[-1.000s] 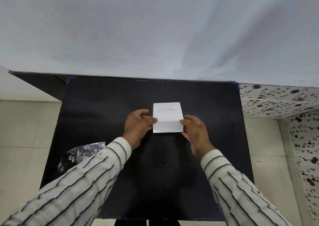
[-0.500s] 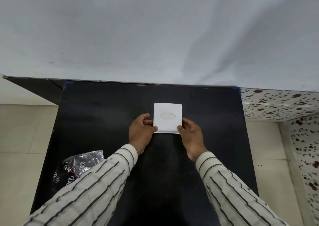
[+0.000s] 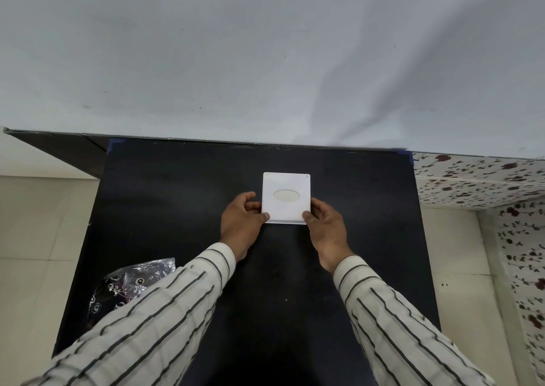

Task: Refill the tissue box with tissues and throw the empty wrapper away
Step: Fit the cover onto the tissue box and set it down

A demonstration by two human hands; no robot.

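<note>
A white square tissue box with an oval opening in its top rests on the black table, a little beyond the middle. My left hand grips its near left corner, thumb on the front edge. My right hand holds the near right corner the same way. A crumpled clear wrapper with dark print lies at the table's near left edge, partly hidden by my left sleeve.
A white wall rises directly behind the table. Pale floor tiles flank it on both sides. A surface with a red flower pattern runs along the right.
The box has turned from tilted to flat, so its top with the oval opening now faces up. Both hands stayed on its near corners and shifted slightly away from me.
</note>
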